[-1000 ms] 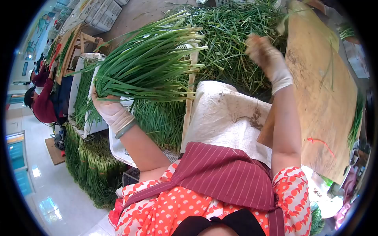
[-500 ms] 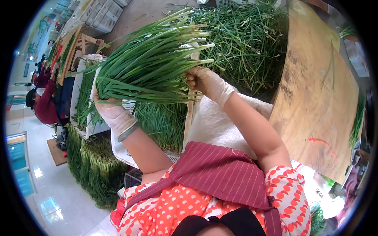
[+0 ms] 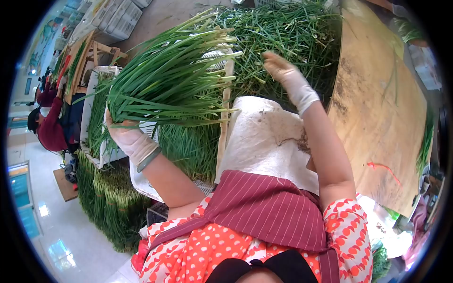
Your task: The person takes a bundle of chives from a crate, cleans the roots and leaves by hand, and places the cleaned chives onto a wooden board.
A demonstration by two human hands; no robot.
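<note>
A thick bunch of garlic chives [image 3: 165,75] lies across my gloved left hand [image 3: 126,134], which is closed round its leafy end. The pale cut stems fan out to the right. My gloved right hand [image 3: 287,78] is apart from the bunch, above a heap of loose chives [image 3: 283,37]. Its fingers look stretched out, slightly blurred, and I see nothing clearly held in them. Below the bunch, more chives [image 3: 188,146] stand packed in a white crate [image 3: 146,186].
A white cloth [image 3: 257,137] covers my lap. On the right stands a wooden board [image 3: 377,113] with a red tie [image 3: 384,170]. Bundled chives [image 3: 113,203] stand on the tiled floor at left. A person in maroon [image 3: 52,127] works at a far-left table.
My right hand has left the stem ends and moved up and right over the loose heap, its fingers straightening. My left hand and the bunch have shifted slightly left.
</note>
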